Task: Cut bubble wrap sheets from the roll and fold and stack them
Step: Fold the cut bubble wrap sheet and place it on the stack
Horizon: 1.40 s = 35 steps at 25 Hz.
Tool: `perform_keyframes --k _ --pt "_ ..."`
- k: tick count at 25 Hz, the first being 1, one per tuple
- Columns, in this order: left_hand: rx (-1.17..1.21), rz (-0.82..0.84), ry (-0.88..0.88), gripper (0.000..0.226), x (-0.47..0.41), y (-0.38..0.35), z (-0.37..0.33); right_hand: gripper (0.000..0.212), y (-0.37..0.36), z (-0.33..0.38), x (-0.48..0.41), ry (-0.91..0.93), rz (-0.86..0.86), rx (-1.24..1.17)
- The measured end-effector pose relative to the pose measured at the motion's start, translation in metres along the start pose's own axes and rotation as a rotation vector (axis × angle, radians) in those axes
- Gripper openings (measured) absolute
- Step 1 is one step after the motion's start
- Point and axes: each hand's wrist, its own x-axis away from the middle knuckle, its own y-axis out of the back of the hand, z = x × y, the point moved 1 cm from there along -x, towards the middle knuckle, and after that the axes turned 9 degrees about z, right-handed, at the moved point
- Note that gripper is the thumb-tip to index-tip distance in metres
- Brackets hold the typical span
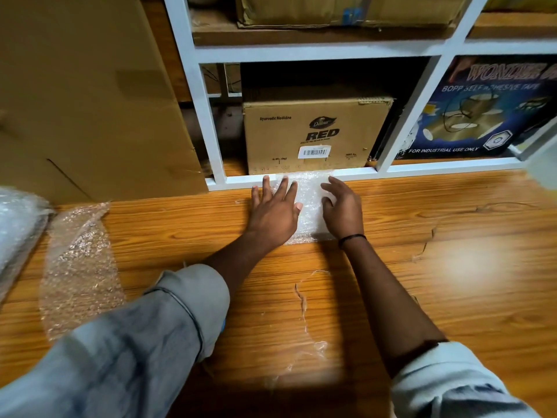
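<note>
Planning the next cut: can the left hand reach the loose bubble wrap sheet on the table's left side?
Probably yes. The left hand lies flat on the folded stack, gripping nothing, and nothing on the table stands between it and the loose sheet.

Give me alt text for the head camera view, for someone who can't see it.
A person's left hand and right hand rest on a folded bubble wrap sheet on a wooden table, in front of a white shelf holding a cardboard box. A loose sheet lies to the left, beside the roll.
</note>
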Motion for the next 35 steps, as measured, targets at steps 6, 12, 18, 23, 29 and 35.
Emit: perform_keyframes --k 6,12,18,23,29,35 --pt "-0.037 0.045 0.005 0.063 -0.004 -0.006 0.001 0.036 0.008 0.004 0.003 -0.009 0.011 0.254" --pt "-0.096 0.077 0.033 0.065 0.001 -0.018 0.002 0.052 -0.01 0.029 -0.012 0.227 0.311 0.534" --pt "-0.116 0.09 0.026 0.062 0.001 -0.029 0.004 0.055 -0.031 0.01 -0.009 0.154 0.428 0.579" --pt "-0.067 0.101 0.022 0.063 0.003 -0.032 0.006 0.056 -0.032 0.005 -0.004 0.178 0.419 0.561" --pt "0.118 0.002 0.042 0.063 0.03 -0.019 0.017 0.054 -0.027 0.028 0.018 0.237 0.216 0.422" --pt "0.225 -0.054 0.112 0.063 0.08 -0.007 0.044 0.055 -0.048 0.067 0.072 0.317 0.247 0.358"
